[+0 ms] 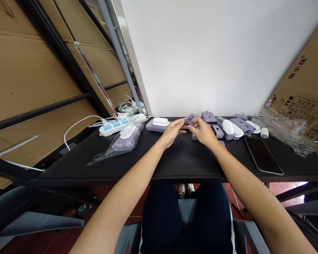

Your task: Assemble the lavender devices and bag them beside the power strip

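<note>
Both hands meet near the back of the black desk [190,160]. Between them is a small purple plastic part [192,117] with a ring-like or clear piece on it that I cannot make out well. My left hand [173,132] pinches the part from the left. On the other side, the fingers of my right hand [204,132] are closed on the same part. Just left of my hands lies a purple perforated case with a white oval piece [160,122] on top. Purple housings [208,117] and white oval ribbed pieces [228,127] cluster to the right.
A bagged purple-and-white unit [127,135] lies at left, by a white power strip [113,127] with tangled cables. At right are a phone [263,155], a small white roll [264,133], crumpled clear plastic [288,130] and a cardboard box [307,102]. A white panel [214,53] rises behind.
</note>
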`<control>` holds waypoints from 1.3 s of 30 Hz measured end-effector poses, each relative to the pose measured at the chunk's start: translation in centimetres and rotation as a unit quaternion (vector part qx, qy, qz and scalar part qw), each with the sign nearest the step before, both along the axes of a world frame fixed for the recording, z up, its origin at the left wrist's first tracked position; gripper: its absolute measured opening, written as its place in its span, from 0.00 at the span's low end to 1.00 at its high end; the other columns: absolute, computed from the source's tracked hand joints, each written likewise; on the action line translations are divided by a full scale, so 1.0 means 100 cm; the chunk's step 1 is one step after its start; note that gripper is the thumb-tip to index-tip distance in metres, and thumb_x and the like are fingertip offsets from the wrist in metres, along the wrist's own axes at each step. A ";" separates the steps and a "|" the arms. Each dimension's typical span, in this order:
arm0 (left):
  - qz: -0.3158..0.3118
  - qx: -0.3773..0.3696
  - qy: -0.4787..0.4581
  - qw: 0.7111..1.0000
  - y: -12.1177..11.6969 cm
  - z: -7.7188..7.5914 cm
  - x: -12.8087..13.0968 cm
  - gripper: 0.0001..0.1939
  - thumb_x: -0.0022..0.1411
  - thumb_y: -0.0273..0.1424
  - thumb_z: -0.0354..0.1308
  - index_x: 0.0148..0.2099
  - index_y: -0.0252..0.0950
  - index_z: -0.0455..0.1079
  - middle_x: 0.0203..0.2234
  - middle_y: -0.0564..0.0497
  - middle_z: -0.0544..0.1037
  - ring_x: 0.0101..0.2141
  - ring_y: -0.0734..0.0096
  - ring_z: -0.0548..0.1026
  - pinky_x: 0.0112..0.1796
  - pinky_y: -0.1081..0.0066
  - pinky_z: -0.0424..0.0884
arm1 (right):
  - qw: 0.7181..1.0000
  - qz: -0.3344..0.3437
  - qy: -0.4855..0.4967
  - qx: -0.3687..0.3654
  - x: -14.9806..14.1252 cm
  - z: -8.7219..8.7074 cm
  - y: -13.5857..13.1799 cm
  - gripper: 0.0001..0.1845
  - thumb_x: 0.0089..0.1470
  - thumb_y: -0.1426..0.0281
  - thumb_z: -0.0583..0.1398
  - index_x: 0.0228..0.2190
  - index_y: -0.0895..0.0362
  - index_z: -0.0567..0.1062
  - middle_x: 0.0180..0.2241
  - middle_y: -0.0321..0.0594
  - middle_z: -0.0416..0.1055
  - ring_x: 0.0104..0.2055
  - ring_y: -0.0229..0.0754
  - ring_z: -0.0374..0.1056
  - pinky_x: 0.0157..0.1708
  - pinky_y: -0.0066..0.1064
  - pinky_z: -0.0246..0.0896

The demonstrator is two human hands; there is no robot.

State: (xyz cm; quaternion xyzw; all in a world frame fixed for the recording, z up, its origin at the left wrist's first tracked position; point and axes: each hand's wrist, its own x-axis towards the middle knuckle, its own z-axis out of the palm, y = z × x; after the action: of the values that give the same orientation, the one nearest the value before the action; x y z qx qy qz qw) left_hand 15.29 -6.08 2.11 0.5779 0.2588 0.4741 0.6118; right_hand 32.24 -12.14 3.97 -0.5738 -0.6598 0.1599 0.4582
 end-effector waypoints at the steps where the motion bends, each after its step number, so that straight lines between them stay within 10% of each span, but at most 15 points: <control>1: -0.002 0.003 0.001 1.000 0.000 0.000 0.000 0.17 0.69 0.38 0.63 0.55 0.36 0.79 0.53 0.41 0.82 0.46 0.67 0.82 0.40 0.74 0.76 | 1.000 -0.001 -0.003 -0.001 0.000 0.001 0.000 0.13 0.57 0.59 0.64 0.41 0.53 0.73 0.33 0.36 0.76 0.36 0.44 0.73 0.39 0.33 0.62; 21: 0.020 0.108 0.082 0.991 0.003 -0.003 -0.001 0.26 0.65 0.44 0.64 0.61 0.37 0.77 0.57 0.42 0.81 0.46 0.62 0.81 0.36 0.73 0.75 | 0.997 -0.004 -0.079 0.010 0.001 0.002 -0.001 0.13 0.60 0.66 0.63 0.45 0.55 0.80 0.29 0.34 0.74 0.31 0.39 0.69 0.36 0.29 0.58; 39: 0.055 0.054 0.109 0.991 -0.001 0.001 0.004 0.21 0.71 0.34 0.59 0.62 0.32 0.73 0.46 0.43 0.85 0.34 0.70 0.84 0.29 0.76 0.76 | 0.978 -0.026 -0.205 0.038 -0.002 -0.002 0.000 0.14 0.65 0.68 0.61 0.50 0.58 0.80 0.37 0.43 0.80 0.39 0.44 0.74 0.41 0.32 0.61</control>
State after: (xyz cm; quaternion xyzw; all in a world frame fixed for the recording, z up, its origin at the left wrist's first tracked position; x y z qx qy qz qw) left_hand 15.73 -6.16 2.20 0.6432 0.3294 0.4542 0.5210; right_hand 32.09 -12.15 3.82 -0.5937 -0.7300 0.0011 0.3386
